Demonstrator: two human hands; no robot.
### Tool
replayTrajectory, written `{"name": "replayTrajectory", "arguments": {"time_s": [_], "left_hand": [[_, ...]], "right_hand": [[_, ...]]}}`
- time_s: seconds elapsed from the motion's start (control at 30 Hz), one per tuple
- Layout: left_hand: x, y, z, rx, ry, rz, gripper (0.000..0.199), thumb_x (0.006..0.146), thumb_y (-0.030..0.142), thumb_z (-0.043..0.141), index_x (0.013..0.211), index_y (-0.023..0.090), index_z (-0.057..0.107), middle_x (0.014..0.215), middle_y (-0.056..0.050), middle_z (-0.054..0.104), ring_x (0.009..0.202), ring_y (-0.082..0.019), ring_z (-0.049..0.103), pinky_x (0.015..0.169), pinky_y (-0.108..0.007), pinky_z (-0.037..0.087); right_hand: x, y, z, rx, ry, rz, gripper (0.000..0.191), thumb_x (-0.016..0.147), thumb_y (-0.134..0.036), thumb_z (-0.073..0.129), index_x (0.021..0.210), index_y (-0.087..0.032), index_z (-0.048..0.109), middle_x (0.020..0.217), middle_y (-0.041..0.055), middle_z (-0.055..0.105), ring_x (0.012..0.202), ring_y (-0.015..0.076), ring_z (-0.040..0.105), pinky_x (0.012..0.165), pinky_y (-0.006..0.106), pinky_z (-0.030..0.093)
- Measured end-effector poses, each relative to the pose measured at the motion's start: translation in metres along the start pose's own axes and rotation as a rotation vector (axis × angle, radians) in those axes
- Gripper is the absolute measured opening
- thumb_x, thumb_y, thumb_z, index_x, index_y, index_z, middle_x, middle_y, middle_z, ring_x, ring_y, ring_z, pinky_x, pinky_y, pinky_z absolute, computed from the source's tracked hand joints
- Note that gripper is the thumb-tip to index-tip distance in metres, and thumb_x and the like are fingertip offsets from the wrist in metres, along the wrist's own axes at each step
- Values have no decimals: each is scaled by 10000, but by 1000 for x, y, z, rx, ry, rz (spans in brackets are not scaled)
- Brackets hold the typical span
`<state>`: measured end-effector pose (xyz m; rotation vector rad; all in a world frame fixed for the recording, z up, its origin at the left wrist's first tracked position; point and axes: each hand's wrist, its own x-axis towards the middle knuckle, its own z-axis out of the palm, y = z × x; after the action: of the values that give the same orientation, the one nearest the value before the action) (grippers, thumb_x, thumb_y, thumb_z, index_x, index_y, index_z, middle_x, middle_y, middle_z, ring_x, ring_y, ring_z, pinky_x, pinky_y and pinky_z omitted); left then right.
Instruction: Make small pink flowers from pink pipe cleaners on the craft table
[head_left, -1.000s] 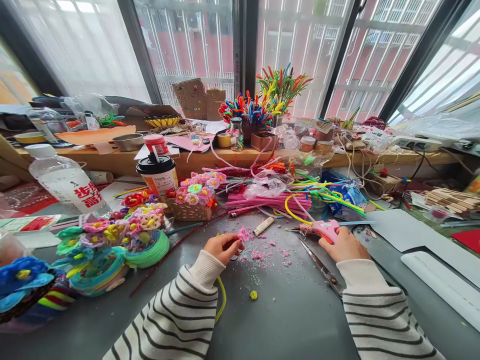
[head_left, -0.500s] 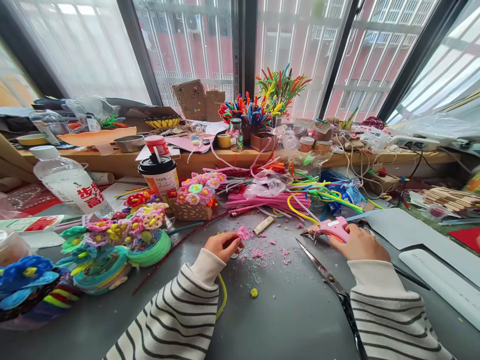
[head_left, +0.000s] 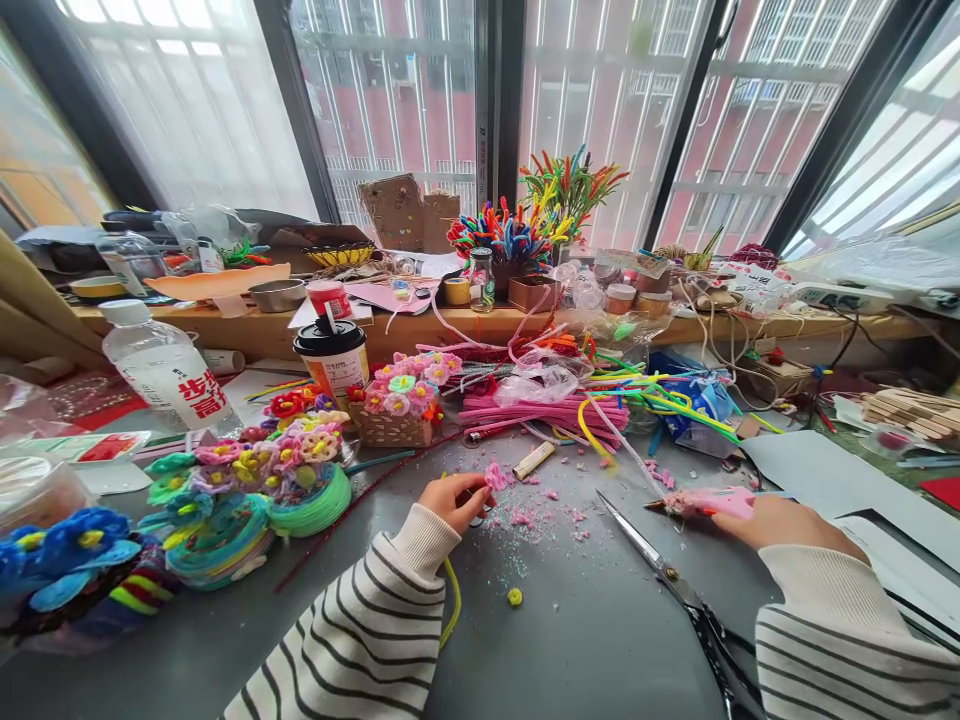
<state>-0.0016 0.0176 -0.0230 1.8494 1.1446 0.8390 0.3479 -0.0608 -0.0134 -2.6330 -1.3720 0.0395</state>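
Near the middle of the grey table, my left hand [head_left: 451, 502] pinches a small pink fuzzy flower [head_left: 496, 476] between its fingertips. On the right, my right hand [head_left: 787, 525] is wrapped round a pink glue gun [head_left: 712, 500] whose dark nozzle points left. Between the hands lie black-handled scissors [head_left: 671, 575], blades toward the back. A small yellow coil [head_left: 514, 597] rests on the table in front of the pink scraps [head_left: 521, 517]. From under my left hand runs a yellow fuzzy stem [head_left: 454, 605].
Finished fuzzy flowers [head_left: 285, 450] and a water bottle [head_left: 165, 365] crowd the left. Behind are a cup [head_left: 334, 360], a flower box [head_left: 397, 415] and pink stems [head_left: 544, 412]. White card [head_left: 847, 480] and wooden sticks [head_left: 915, 410] lie right.
My right hand has moved right and slightly toward me with the glue gun, away from the yellow stem's end. My left hand still pinches the pink flower; the view has shifted slightly.
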Motion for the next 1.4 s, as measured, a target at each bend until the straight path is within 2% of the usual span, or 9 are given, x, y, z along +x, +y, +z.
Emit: {"name": "replayTrajectory", "arguments": {"time_s": [0.07, 0.17, 0.33, 0.43, 0.57, 0.73, 0.93, 1.17, 1.4], "left_hand": [[0, 0, -1, 18, -25, 10, 253, 664, 309, 420, 714, 104, 560, 618, -73, 625, 491, -133, 574, 502, -236, 452], [0, -1, -1, 20, -38, 19, 247, 668, 311, 418, 711, 117, 564, 623, -61, 628, 499, -130, 574, 507, -230, 452], [0, -2, 0, -18, 3, 18, 242, 673, 307, 429, 734, 114, 561, 619, -56, 614, 494, -125, 562, 504, -228, 442], [0, -1, -3, -2, -8, 103, 241, 682, 301, 437, 770, 121, 571, 642, -49, 587, 544, -122, 552, 534, -223, 432], [2, 1, -6, 66, 36, 265, 223, 683, 269, 456, 770, 117, 594, 641, -45, 536, 588, -117, 510, 559, -217, 409], [3, 2, -6, 88, 52, 346, 228, 699, 254, 439, 726, 100, 606, 631, -56, 511, 589, -121, 476, 558, -229, 402], [0, 6, -5, 53, -5, 273, 244, 680, 300, 480, 789, 124, 610, 665, -60, 594, 617, -135, 520, 601, -237, 410], [-3, 11, -5, 10, -42, 221, 213, 662, 280, 508, 771, 129, 613, 738, -69, 633, 656, -144, 557, 619, -233, 431], [-3, 11, -3, -69, -120, 227, 245, 703, 300, 453, 731, 113, 609, 629, -61, 618, 549, -122, 557, 553, -228, 448]], "right_hand": [[-5, -6, -4, -56, -28, 103, 430, 473, -574, 482, 634, -204, 633, 633, 128, 615, 574, 295, 558, 478, 349, 388], [-13, -19, -12, -35, 93, 78, 480, 559, -585, 388, 676, -182, 621, 669, 122, 613, 583, 279, 550, 498, 333, 390], [-19, -39, -19, 197, 127, 3, 444, 613, -563, 347, 540, -186, 571, 446, 30, 517, 424, 185, 481, 408, 261, 342], [-24, -54, -18, 372, 96, -103, 485, 581, -611, 364, 523, -163, 538, 396, -7, 448, 376, 136, 418, 382, 230, 312], [-33, -73, -17, 523, 49, -265, 474, 557, -607, 415, 662, -163, 545, 471, -28, 459, 430, 118, 406, 400, 204, 312], [-41, -82, -19, 543, 100, -260, 464, 604, -584, 393, 695, -154, 538, 468, -31, 426, 429, 109, 379, 403, 199, 317], [-59, -100, -5, 523, 280, -370, 447, 609, -552, 420, 743, -146, 551, 519, 8, 519, 453, 136, 452, 473, 236, 368], [-70, -109, 17, 444, 428, -558, 408, 668, -442, 430, 888, -107, 510, 748, 105, 577, 645, 206, 532, 618, 293, 407], [-69, -108, 23, 367, 518, -554, 369, 701, -388, 409, 934, -111, 485, 802, 122, 572, 769, 240, 525, 672, 328, 407]]}}
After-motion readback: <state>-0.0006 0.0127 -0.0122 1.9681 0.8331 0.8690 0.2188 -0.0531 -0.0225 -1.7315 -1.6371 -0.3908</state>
